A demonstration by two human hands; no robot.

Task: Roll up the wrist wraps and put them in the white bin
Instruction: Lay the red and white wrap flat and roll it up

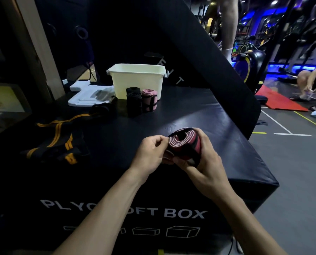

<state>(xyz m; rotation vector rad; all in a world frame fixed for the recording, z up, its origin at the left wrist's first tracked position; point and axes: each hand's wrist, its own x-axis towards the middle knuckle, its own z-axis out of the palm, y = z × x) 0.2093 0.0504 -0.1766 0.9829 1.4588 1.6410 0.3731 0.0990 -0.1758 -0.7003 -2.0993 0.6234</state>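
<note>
Above the near edge of the black plyo box surface [199, 111], the right hand [206, 162] grasps a rolled pink-and-black wrist wrap [183, 144], while the left hand [151, 153] pinches its left end. Far off stands the white bin [137, 78], with two black rolls [134, 101] and a pink roll [150, 100] just in front. A black-and-orange wrap [56, 140] lies unrolled at left.

From my hands toward the white bin [137, 80] I see bare black box top [181, 111] on the right side. Directly before the bin stand two black rolls [134, 102] and a pink roll [149, 100], touching its front wall. To the left, black-and-orange straps [56, 140] sprawl, with a white tray [91, 96] beside the bin. A slanted black mat [199, 43] rises behind.
</note>
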